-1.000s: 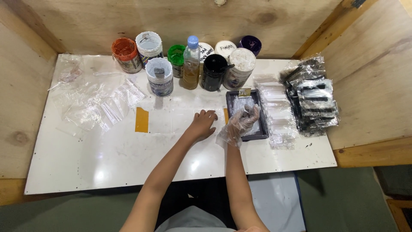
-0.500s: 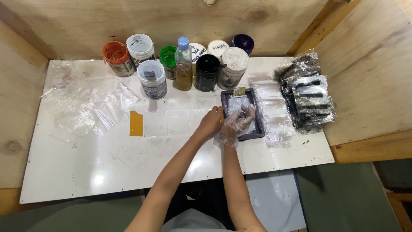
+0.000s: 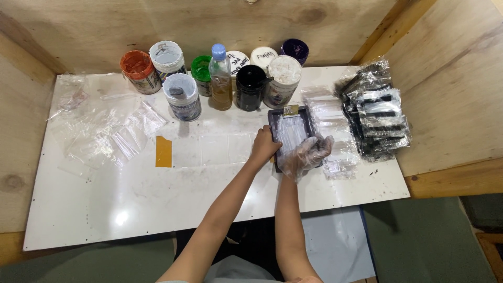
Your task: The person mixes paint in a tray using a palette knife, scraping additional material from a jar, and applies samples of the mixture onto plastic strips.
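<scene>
A small dark rectangular frame (image 3: 293,122) with a pale clear sheet over its middle lies on the white table (image 3: 157,199), right of centre. My left hand (image 3: 263,145), bare, grips the frame's left edge. My right hand (image 3: 306,155) wears a clear plastic glove and rests on the frame's near edge, fingers spread over its lower right corner. A small yellow-brown tab sticks out at the frame's far edge.
Several paint jars (image 3: 181,96) and a plastic bottle (image 3: 220,78) stand along the back. Clear plastic bags (image 3: 112,133) lie at left with an orange card (image 3: 163,151). Stacks of black-and-clear packets (image 3: 380,118) sit at right. Wooden walls enclose the table.
My left hand slid right from the bare table onto the frame's left edge. My gloved right hand stayed on the frame's near end. The camera view shifted slightly.
</scene>
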